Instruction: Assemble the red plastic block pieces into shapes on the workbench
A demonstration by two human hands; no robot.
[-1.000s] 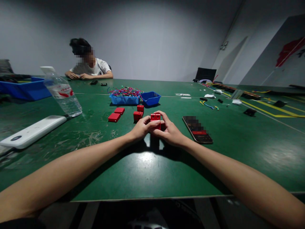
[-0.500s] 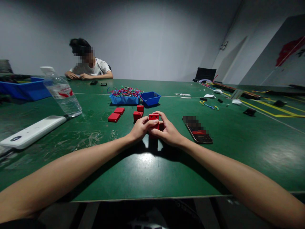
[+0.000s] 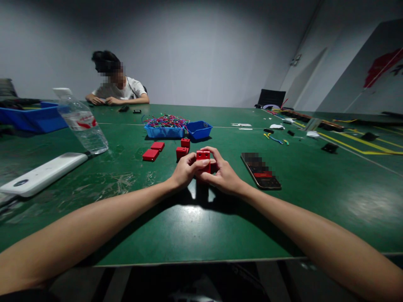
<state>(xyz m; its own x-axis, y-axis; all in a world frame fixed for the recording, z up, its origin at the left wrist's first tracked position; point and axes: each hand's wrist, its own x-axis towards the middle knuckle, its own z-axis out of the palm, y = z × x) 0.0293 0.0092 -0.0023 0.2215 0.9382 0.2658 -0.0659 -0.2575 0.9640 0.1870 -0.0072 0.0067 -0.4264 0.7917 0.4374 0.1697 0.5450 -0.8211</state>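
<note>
Both my hands meet over the middle of the green table (image 3: 195,226) around a small red block (image 3: 203,156) with two holes in its top face. My left hand (image 3: 184,171) grips it from the left, thumb on its front. My right hand (image 3: 223,173) wraps it from the right and behind, fingers curled. Just behind them stand two more red blocks (image 3: 182,152), and two flat red pieces (image 3: 153,151) lie further left.
A blue tray of coloured wires (image 3: 165,126) and a small blue bin (image 3: 199,129) sit behind. A phone (image 3: 260,170) lies to the right, a water bottle (image 3: 82,122) and a white device (image 3: 40,173) to the left. Another person (image 3: 117,87) sits at the far side.
The red block and both hands have shifted a little to the left and toward me; the grip is the same.
</note>
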